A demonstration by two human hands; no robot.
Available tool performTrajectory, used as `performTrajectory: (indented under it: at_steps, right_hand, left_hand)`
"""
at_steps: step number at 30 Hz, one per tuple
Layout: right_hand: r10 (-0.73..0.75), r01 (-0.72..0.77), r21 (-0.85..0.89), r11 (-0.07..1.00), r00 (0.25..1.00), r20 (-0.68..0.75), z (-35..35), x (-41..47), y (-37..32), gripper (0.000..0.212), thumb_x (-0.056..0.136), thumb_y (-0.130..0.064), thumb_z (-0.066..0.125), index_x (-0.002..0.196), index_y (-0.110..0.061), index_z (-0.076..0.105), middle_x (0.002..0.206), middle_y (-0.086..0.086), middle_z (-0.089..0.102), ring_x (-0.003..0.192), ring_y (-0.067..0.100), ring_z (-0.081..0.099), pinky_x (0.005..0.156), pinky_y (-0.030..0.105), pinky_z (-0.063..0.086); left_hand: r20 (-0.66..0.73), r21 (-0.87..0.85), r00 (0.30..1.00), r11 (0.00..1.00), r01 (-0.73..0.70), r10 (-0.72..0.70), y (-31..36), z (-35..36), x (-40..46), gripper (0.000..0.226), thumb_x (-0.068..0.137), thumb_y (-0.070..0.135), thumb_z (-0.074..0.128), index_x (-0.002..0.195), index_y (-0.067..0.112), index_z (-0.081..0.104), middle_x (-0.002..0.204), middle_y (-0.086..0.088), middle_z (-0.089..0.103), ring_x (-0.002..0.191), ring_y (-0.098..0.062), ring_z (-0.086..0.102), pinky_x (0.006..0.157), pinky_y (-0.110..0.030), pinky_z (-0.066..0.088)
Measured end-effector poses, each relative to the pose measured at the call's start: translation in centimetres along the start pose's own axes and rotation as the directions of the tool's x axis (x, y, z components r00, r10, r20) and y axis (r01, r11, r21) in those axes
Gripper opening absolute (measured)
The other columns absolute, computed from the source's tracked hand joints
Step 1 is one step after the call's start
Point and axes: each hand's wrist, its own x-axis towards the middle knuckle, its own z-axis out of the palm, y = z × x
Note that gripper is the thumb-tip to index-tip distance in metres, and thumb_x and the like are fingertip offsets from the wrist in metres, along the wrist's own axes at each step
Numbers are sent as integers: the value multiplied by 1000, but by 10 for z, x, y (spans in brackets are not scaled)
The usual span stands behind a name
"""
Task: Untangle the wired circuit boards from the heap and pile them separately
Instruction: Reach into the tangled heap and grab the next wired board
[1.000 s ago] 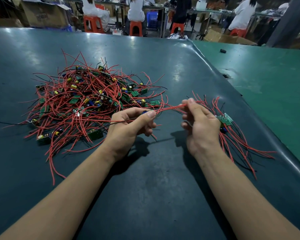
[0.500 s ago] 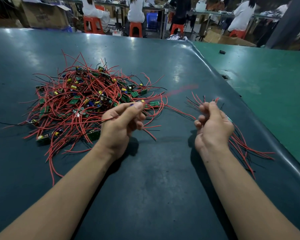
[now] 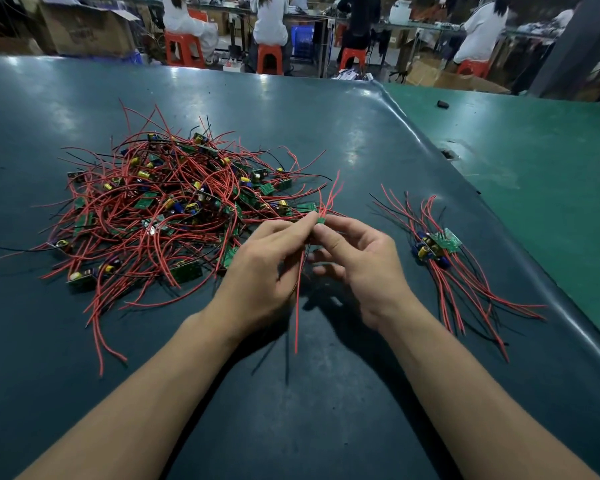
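Observation:
A tangled heap (image 3: 174, 209) of small green circuit boards with red and black wires lies on the dark table (image 3: 326, 393), left of centre. A small separate pile (image 3: 437, 245) of boards with wires fanned out lies to the right. Between the two, my left hand (image 3: 260, 268) and my right hand (image 3: 361, 261) meet and pinch one small green board (image 3: 320, 220) at their fingertips. Its red wires stick up above the fingers, and a long red wire (image 3: 297, 306) with a black one hangs down below the hands.
The dark mat's raised right edge (image 3: 499, 216) borders a lighter green table (image 3: 551, 188) with a small black object (image 3: 443, 104) on it. Beyond the far edge, people sit on orange stools (image 3: 270, 58) near cardboard boxes.
My right hand left the small pile on the right and came back to the middle. My left hand drew a board out of the heap's edge, and both hands now pinch it together.

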Motion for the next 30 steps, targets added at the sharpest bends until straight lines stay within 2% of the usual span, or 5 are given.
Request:
performTrajectory:
  at_steps: [8,14,19,22,30]
  right_hand:
    - [154,-103,576,811,987,-39,-30,13,-24,26,99,-16,50,87,-2,69,85,9,72,56,8,59,52,15,51]
    - [185,122,859,498,952,-243,-55,10,-25,36,105,-18,34,98,1,64,80,11,75,46,9,62,39,15,46]
    - [230,107,782,614,923,-307,-45,5,-19,40,65,-10,41,93,-1,68,82,13,74,47,15,62,42,16,47]
    - [254,13,653,757,915,-313,-35,6,-16,41,59,-10,43,89,-7,70,70,4,71,43,11,56,41,13,41]
    - [233,-22,602,798,933,-275,-29,6,-15,39,59,-10,42,88,-6,68,59,2,61,40,13,44,39,14,32]
  left_hand:
    - [-182,-67,972,988,139,-149,-1,-5,2,43,87,-6,61,128,6,61,108,4,68,100,-19,63,91,-29,49]
    - [-311,263,944,945,194,-107,-13,-17,3,26,85,11,61,109,10,71,101,-4,70,96,-31,60,87,-44,45]
    - [-333,470,827,681,562,-452,-27,-26,1,33,91,34,59,118,16,66,119,-10,59,111,-36,50,91,-46,37]
    - [-260,580,793,567,585,-551,-32,-27,1,40,95,45,49,114,16,69,112,-13,66,108,-38,52,87,-47,37]
    - [-327,538,849,657,528,-415,-31,-27,0,32,98,37,52,97,14,74,93,-10,70,99,-39,53,81,-46,35]
